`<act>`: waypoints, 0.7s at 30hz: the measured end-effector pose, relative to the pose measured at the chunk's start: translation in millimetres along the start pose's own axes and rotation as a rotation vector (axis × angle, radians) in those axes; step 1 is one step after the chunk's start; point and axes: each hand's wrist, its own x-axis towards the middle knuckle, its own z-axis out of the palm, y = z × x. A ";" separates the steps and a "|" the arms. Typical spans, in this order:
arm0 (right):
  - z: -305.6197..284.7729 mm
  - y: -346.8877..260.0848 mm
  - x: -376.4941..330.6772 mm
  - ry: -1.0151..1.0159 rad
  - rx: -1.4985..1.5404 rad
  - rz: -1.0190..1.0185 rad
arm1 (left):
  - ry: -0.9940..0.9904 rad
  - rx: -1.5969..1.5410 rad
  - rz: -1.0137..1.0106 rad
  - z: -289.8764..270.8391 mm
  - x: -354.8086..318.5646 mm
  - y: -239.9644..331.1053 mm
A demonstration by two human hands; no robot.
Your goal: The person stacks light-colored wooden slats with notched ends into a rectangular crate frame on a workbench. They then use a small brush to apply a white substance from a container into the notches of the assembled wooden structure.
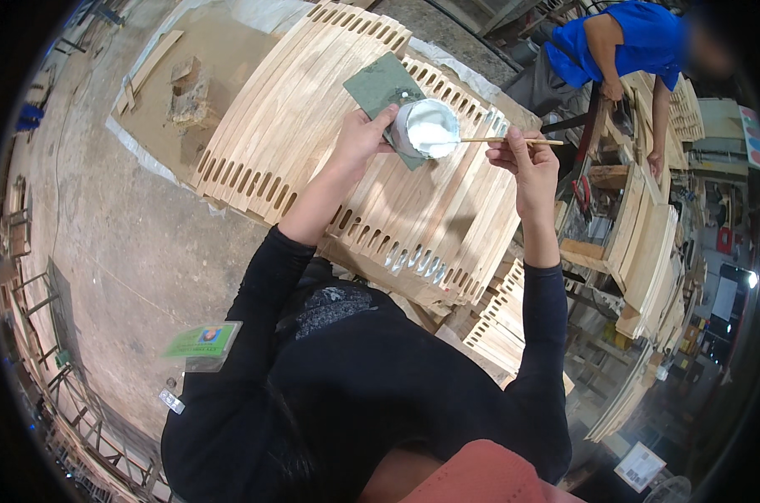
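My left hand (363,141) grips a small cup (403,127) by its side, tilted so that the thick white glue-like paste (431,131) inside shows. A dark green sheet (378,82) is just behind and under the cup; whether my fingers hold it too, I cannot tell. Between the fingers of my right hand (532,168) is a thin wooden stick (546,142), its far end at the cup's rim. Below both hands lies a row of pale wooden slats (313,117) with slotted ends. Whitish paste coats several slots (415,261) at the near right and a few at the far right.
To the right, a co-worker in a blue shirt (644,33) handles wood at a bench with stacked boards (640,243). More slotted slats (499,323) lie low beside my right arm. Left of the slats, a brown sheet (229,50) carries wood scraps (187,96).
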 end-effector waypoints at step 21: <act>-36.4 4.5 52.0 0.244 -0.082 -0.172 | 0.025 -0.048 0.006 -4.6 -1.4 2.4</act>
